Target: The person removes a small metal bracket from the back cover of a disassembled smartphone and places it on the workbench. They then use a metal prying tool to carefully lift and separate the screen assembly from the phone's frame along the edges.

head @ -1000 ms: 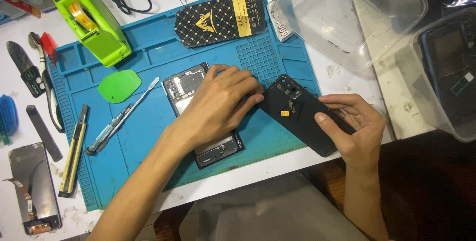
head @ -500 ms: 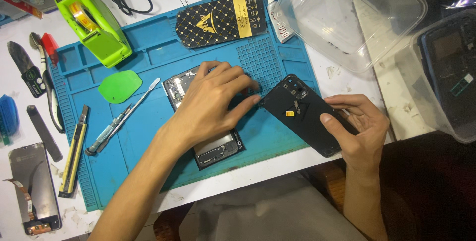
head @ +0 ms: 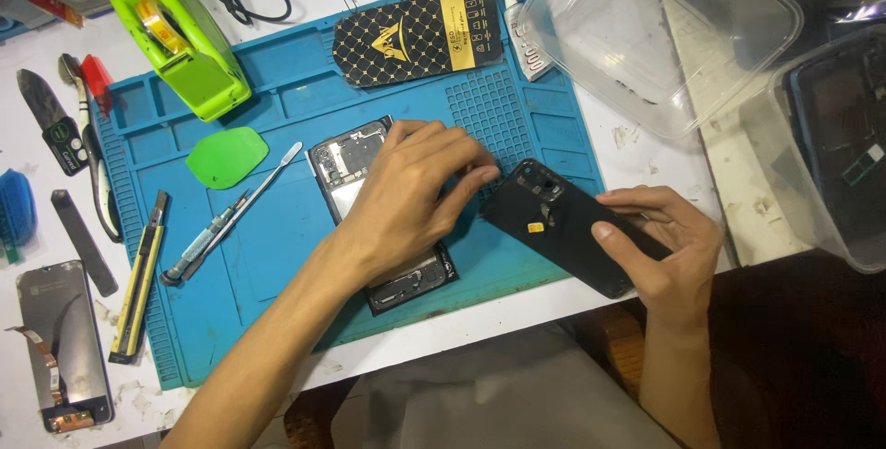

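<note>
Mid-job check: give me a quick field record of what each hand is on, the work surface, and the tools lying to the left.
Left hand: rests palm-down on the opened black phone body
Right hand: grips the black phone back cover at its right end
Surface: blue silicone repair mat
Tools at left: green pick, metal spudger, lime-green tape dispenser
Off mat: clear plastic tub

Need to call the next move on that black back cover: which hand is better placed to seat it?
Right, probably. The right hand already pinches the black back cover at its edge, tilted beside the opened phone. The left hand lies flat on that phone, fingertips just reaching the cover's corner.
</note>
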